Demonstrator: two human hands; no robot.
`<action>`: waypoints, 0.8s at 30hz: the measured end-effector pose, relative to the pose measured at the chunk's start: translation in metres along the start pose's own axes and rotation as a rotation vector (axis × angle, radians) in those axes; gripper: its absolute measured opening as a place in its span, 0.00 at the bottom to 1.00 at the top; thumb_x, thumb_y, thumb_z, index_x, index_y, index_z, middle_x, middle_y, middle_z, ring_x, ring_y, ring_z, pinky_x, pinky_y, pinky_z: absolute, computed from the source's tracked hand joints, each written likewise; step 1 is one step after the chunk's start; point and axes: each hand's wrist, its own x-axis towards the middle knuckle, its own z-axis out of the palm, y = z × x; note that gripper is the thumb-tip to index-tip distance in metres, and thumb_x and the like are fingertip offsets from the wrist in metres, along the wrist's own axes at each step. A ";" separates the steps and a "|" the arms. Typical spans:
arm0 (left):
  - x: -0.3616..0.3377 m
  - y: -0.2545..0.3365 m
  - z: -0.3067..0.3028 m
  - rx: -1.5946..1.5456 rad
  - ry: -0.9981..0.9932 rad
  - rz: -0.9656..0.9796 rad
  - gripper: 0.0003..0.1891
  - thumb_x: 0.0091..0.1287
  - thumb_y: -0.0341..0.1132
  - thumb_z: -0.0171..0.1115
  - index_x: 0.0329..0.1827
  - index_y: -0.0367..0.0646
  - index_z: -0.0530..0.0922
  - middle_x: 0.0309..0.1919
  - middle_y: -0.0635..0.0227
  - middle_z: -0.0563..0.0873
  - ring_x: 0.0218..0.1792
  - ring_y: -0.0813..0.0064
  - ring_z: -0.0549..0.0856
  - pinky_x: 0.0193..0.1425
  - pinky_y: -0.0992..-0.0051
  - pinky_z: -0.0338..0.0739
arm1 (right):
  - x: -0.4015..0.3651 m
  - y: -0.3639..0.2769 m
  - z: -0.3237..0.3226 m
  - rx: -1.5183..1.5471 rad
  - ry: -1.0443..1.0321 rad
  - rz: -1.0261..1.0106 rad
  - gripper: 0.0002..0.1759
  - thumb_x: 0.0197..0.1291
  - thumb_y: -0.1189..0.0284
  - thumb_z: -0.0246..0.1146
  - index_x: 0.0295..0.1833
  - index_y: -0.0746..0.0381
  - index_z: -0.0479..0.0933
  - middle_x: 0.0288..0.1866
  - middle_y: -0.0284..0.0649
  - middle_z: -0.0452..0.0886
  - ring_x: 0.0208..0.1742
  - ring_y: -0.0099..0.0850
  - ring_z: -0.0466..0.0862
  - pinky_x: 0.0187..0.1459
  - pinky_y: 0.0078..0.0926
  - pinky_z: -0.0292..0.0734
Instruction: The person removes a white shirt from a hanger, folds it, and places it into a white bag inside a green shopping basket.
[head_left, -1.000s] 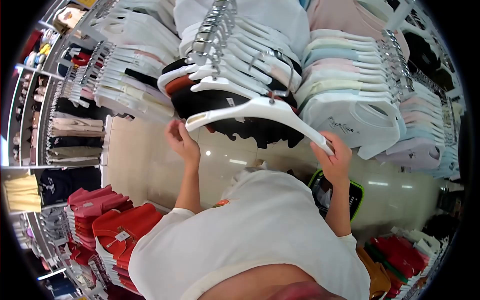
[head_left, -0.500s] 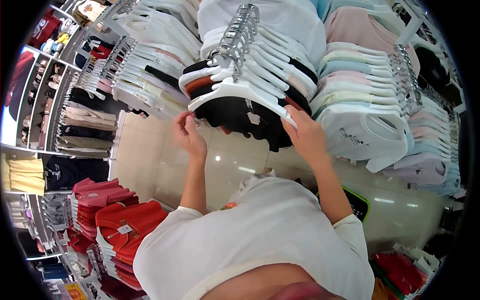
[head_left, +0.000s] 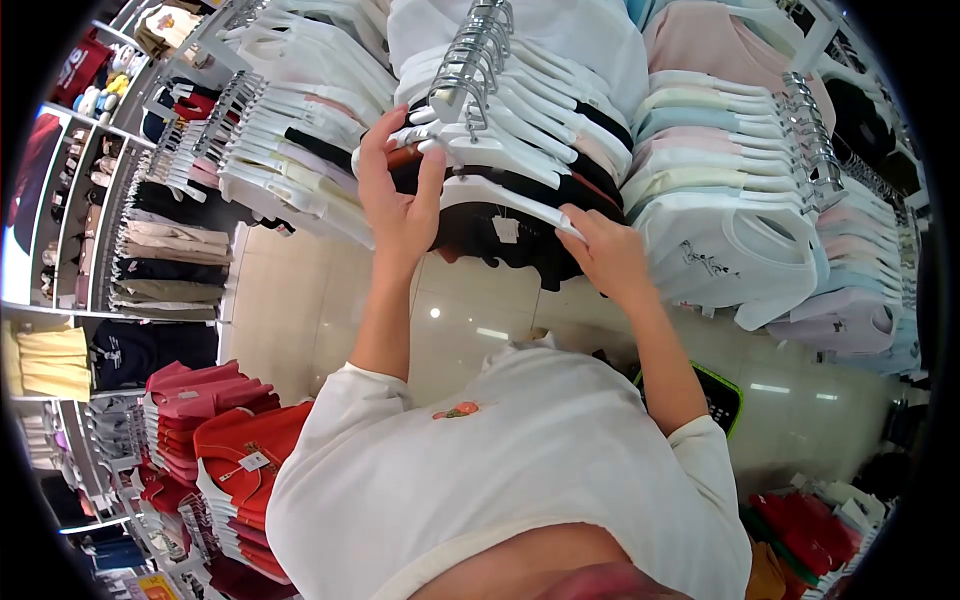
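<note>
A black garment (head_left: 478, 232) with a paper tag (head_left: 505, 229) hangs on a white hanger (head_left: 500, 196) at the front of the middle rack. My right hand (head_left: 608, 250) grips the right arm of that hanger between thumb and fingers. My left hand (head_left: 402, 195) is raised at the left side of the row, thumb and fingers apart around the ends of the white hangers behind the front one. Whether its fingertips touch them is hard to tell. The hangers' metal hooks (head_left: 474, 62) line the rail above.
Pale shirts (head_left: 715, 255) hang at the right, and more white garments (head_left: 300, 165) at the left. Red shirts (head_left: 250, 455) stand lower left. A green-edged black basket (head_left: 722, 400) is on the tiled floor (head_left: 455, 330) beside my right arm. Shelves (head_left: 65, 210) line the far left.
My left hand has moved up and right, from the front garment's left shoulder to the hanger ends. My right hand keeps its hold on the front hanger, which has shifted slightly.
</note>
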 end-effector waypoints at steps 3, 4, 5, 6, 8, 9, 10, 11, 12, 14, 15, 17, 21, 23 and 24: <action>0.000 -0.004 0.002 -0.035 0.069 0.095 0.22 0.67 0.27 0.65 0.63 0.36 0.72 0.63 0.56 0.78 0.56 0.66 0.80 0.61 0.69 0.76 | -0.005 -0.001 0.002 0.143 0.105 -0.012 0.15 0.64 0.67 0.65 0.56 0.54 0.78 0.34 0.39 0.81 0.31 0.43 0.83 0.29 0.38 0.77; -0.001 -0.006 0.000 0.007 0.096 0.187 0.21 0.68 0.26 0.64 0.63 0.36 0.72 0.64 0.54 0.76 0.58 0.65 0.79 0.61 0.68 0.77 | -0.003 -0.003 0.000 0.184 0.157 0.012 0.15 0.64 0.68 0.65 0.56 0.55 0.78 0.35 0.39 0.82 0.32 0.44 0.83 0.30 0.38 0.77; -0.005 -0.005 -0.002 0.048 0.122 0.276 0.21 0.69 0.26 0.62 0.64 0.37 0.71 0.66 0.53 0.75 0.60 0.64 0.78 0.61 0.67 0.77 | 0.000 -0.006 -0.002 0.225 0.208 0.038 0.16 0.64 0.68 0.66 0.56 0.55 0.78 0.36 0.39 0.82 0.32 0.44 0.83 0.30 0.37 0.78; -0.005 0.015 -0.002 0.078 0.140 0.329 0.18 0.67 0.25 0.62 0.60 0.37 0.72 0.61 0.50 0.77 0.59 0.60 0.79 0.60 0.63 0.78 | 0.002 -0.008 -0.004 0.265 0.258 0.064 0.16 0.64 0.69 0.66 0.56 0.56 0.78 0.36 0.39 0.83 0.32 0.44 0.83 0.31 0.37 0.78; -0.011 0.038 -0.007 -0.021 -0.008 0.462 0.19 0.66 0.25 0.61 0.60 0.38 0.72 0.58 0.50 0.80 0.56 0.58 0.80 0.57 0.61 0.78 | 0.008 -0.001 -0.006 0.179 0.235 0.036 0.16 0.63 0.69 0.66 0.56 0.56 0.78 0.37 0.40 0.83 0.33 0.44 0.83 0.32 0.37 0.78; -0.013 0.050 -0.010 -0.072 -0.082 0.528 0.20 0.65 0.25 0.61 0.60 0.38 0.73 0.56 0.50 0.81 0.55 0.57 0.81 0.56 0.60 0.79 | 0.009 0.000 -0.006 0.135 0.222 0.022 0.16 0.63 0.69 0.66 0.56 0.57 0.78 0.37 0.40 0.83 0.33 0.45 0.83 0.32 0.37 0.78; -0.013 0.068 -0.012 -0.169 -0.214 0.569 0.19 0.64 0.25 0.62 0.59 0.39 0.73 0.52 0.50 0.83 0.52 0.57 0.82 0.52 0.60 0.79 | 0.007 -0.001 -0.006 0.169 0.182 0.089 0.15 0.63 0.70 0.67 0.55 0.58 0.81 0.39 0.43 0.84 0.36 0.46 0.84 0.36 0.36 0.79; -0.011 0.087 -0.013 -0.267 -0.342 0.610 0.18 0.63 0.25 0.62 0.57 0.40 0.74 0.49 0.51 0.85 0.49 0.56 0.83 0.49 0.60 0.79 | 0.006 -0.001 -0.005 0.148 0.159 0.091 0.15 0.63 0.70 0.67 0.55 0.58 0.80 0.40 0.43 0.84 0.36 0.46 0.84 0.36 0.36 0.79; -0.009 0.101 -0.014 -0.335 -0.387 0.670 0.15 0.63 0.27 0.62 0.54 0.41 0.76 0.46 0.54 0.86 0.45 0.57 0.84 0.46 0.61 0.79 | 0.006 -0.002 -0.004 0.126 0.133 0.093 0.15 0.63 0.70 0.67 0.55 0.58 0.80 0.40 0.43 0.84 0.37 0.46 0.84 0.36 0.37 0.79; -0.008 0.138 -0.013 -0.446 -0.386 0.682 0.09 0.64 0.31 0.62 0.47 0.44 0.77 0.42 0.61 0.88 0.40 0.59 0.85 0.42 0.62 0.78 | 0.006 -0.008 -0.006 0.070 0.069 0.101 0.15 0.63 0.70 0.68 0.55 0.58 0.80 0.40 0.44 0.84 0.38 0.47 0.84 0.37 0.38 0.79; -0.006 0.152 -0.010 -0.491 -0.386 0.690 0.09 0.64 0.30 0.62 0.47 0.44 0.78 0.42 0.61 0.88 0.40 0.59 0.85 0.42 0.63 0.78 | 0.007 -0.009 -0.005 0.072 0.087 0.092 0.16 0.63 0.69 0.68 0.55 0.58 0.80 0.40 0.44 0.84 0.38 0.47 0.84 0.38 0.39 0.79; -0.004 0.166 -0.009 -0.573 -0.404 0.704 0.09 0.64 0.30 0.61 0.46 0.44 0.78 0.42 0.62 0.88 0.40 0.60 0.85 0.41 0.63 0.78 | 0.009 -0.005 -0.001 0.075 0.117 0.091 0.16 0.62 0.69 0.68 0.55 0.58 0.80 0.40 0.44 0.84 0.39 0.47 0.84 0.38 0.39 0.79; -0.008 0.178 0.002 -0.696 -0.444 0.719 0.08 0.63 0.29 0.61 0.45 0.44 0.79 0.43 0.62 0.88 0.40 0.62 0.85 0.40 0.65 0.77 | 0.005 -0.001 0.000 -0.018 0.131 0.063 0.18 0.61 0.66 0.66 0.56 0.52 0.78 0.36 0.37 0.82 0.36 0.42 0.84 0.32 0.39 0.79; -0.009 0.179 0.011 -0.753 -0.463 0.727 0.08 0.62 0.28 0.61 0.44 0.44 0.80 0.43 0.63 0.88 0.40 0.62 0.85 0.40 0.65 0.77 | -0.007 0.000 -0.004 -0.052 0.054 0.110 0.21 0.60 0.68 0.67 0.60 0.52 0.77 0.37 0.36 0.82 0.39 0.40 0.84 0.37 0.39 0.79; -0.009 0.179 0.016 -0.784 -0.476 0.731 0.08 0.62 0.28 0.61 0.44 0.44 0.80 0.43 0.63 0.89 0.40 0.63 0.85 0.40 0.66 0.77 | -0.014 -0.001 -0.007 -0.071 0.031 0.126 0.22 0.60 0.68 0.67 0.61 0.51 0.77 0.37 0.36 0.81 0.41 0.39 0.84 0.38 0.39 0.79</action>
